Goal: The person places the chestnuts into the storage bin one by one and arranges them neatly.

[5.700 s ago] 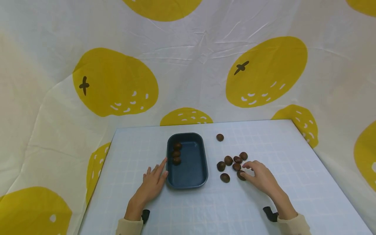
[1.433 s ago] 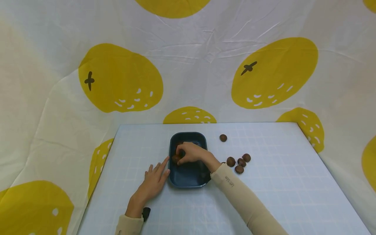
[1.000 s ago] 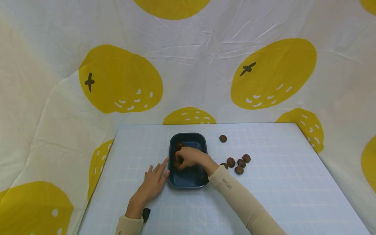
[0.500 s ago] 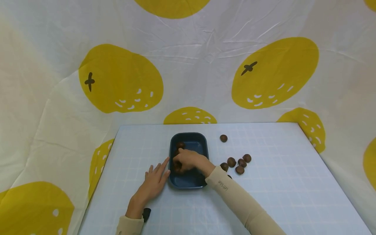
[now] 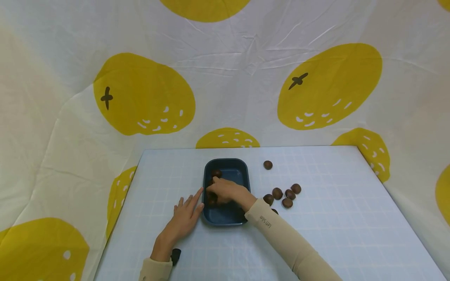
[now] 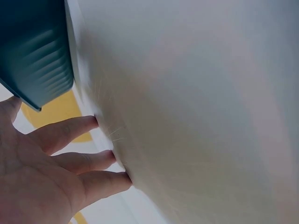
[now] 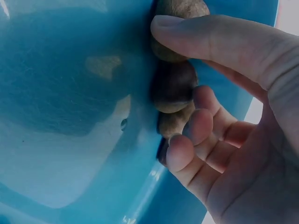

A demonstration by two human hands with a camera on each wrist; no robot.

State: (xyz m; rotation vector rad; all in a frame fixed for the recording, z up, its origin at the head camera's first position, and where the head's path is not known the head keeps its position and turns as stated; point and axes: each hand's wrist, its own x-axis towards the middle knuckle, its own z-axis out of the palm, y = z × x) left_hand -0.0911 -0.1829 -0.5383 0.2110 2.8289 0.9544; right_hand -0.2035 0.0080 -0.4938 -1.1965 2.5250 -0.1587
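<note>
Tabletop (image 5: pixel 351 234): 4 chestnuts (image 7: pixel 174 88) in tray (image 5: pixel 225 217), approx. 7 loose ones (image 5: pixel 277 193) left, twd R edge. Your L hand (image 5: pixel 184 220): fingers apart; R hand (image 5: pixel 228 191): can't tell if clamped.

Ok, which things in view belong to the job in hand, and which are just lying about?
In the job:
blue tray
chestnuts inside it
right hand, at those chestnuts
left hand, beside the tray
loose chestnuts on the table, probably

Just surroundings:
yellow-printed cloth behind
table, only the work surface
</note>
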